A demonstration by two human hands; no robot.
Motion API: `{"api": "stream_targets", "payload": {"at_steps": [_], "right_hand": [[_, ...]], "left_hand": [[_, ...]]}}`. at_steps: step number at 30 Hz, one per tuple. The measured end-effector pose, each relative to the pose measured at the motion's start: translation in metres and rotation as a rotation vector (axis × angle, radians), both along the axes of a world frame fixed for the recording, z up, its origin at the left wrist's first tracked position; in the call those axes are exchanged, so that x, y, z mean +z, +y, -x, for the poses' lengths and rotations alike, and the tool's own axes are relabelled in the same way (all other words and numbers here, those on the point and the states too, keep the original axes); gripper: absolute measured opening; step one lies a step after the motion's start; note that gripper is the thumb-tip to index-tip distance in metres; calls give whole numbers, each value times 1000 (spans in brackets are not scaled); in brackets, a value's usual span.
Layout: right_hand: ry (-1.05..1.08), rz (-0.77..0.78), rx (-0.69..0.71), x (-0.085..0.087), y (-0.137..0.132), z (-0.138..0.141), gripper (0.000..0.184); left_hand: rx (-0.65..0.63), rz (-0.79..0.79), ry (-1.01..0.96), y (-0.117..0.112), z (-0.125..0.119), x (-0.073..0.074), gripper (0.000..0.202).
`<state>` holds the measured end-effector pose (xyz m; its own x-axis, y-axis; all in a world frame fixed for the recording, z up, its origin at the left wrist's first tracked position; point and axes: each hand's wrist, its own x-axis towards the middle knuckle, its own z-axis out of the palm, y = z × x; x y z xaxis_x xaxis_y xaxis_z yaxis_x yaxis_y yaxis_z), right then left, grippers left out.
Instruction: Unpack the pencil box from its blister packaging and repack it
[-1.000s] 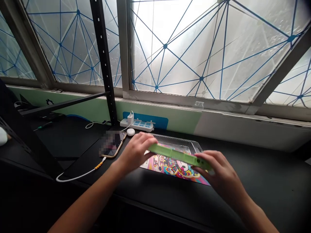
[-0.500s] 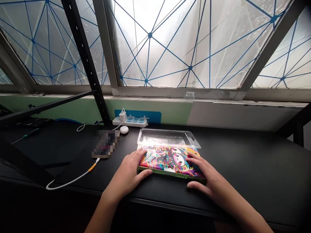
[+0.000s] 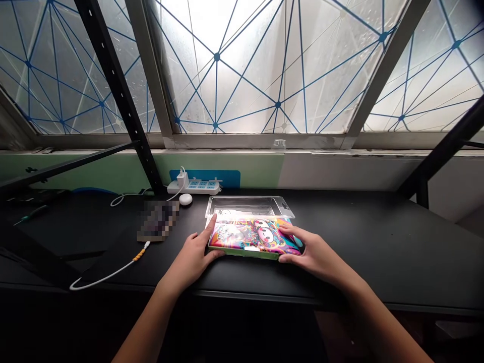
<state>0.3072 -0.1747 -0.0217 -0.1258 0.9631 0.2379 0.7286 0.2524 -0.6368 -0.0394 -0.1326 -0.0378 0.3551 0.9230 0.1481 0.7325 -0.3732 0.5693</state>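
A flat box (image 3: pixel 245 236) with bright cartoon artwork and a green front edge lies on the black desk (image 3: pixel 351 237). My left hand (image 3: pixel 196 254) holds its left end, with the index finger along the side and the thumb at the front corner. At the other end my right hand (image 3: pixel 312 249) grips the box, fingers over the top and thumb against the front edge. Directly behind the box sits a clear plastic blister shell (image 3: pixel 249 205) with a hang tab at its right. Whether shell and box are joined, I cannot tell.
Left of the box lies a blurred-out phone-like device (image 3: pixel 158 222) with a white cable (image 3: pixel 109 275). Behind stand a round white case (image 3: pixel 185 199) and a power strip (image 3: pixel 194 186). A black metal post (image 3: pixel 121 96) rises at the left, and frosted windows line the back.
The view has turned slightly right. My left fingers have gone from the box's top to its left side. My right thumb has closed in against the front edge.
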Motion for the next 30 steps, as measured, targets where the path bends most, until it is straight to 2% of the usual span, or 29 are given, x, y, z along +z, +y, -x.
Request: {"api": "stream_targets", "payload": {"at_steps": [3,7,11,14,18,23,28,30], "right_hand": [[35,2,-93,6,8,2,48],[51,-28,-173,9,28,3,57],[63,-36,-224,6,49,-4,61],[84,-51,-219,3,55,-10,56],[107,-88,-179,-2,38,-11,50],[20,-100,-34,-14,-11,-13,47],[-65,-66,1,-20,-34,-14,78],[-67,-67,5,-17,-32,-12,76]], "left_hand": [[-5,44,-47,-3,-2,4,94],[2,113,-73,-4,-3,9,101],[-15,87,-45,-4,-1,6,88],[-32,76,-43,-4,1,2,84],[-6,119,-70,-5,1,4,91],[-10,134,-67,-7,1,9,88],[-58,57,-26,-7,2,7,75],[-48,49,-7,-8,2,7,66]]}}
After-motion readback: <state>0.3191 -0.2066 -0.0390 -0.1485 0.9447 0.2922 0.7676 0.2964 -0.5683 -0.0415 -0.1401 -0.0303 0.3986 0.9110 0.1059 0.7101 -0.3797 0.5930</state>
